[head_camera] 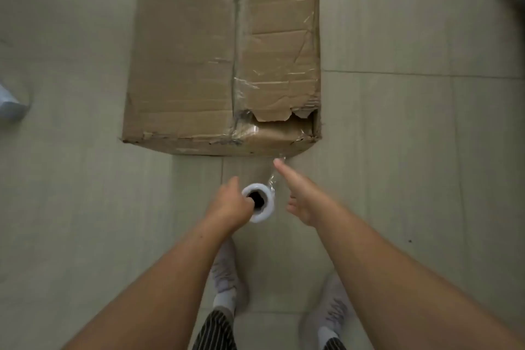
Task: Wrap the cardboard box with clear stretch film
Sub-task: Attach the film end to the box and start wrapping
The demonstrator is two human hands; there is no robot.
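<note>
The fingers of our left hand curl around the roll of clear stretch film, with one fingertip tucked in its dark hole. Our right hand is loose. Its pointing finger sticks straight out and touches the thin strip of film that runs to the near right corner of the cardboard box. The box lies flat on the tiled floor, just ahead of our hands, with shiny film on top.
</note>
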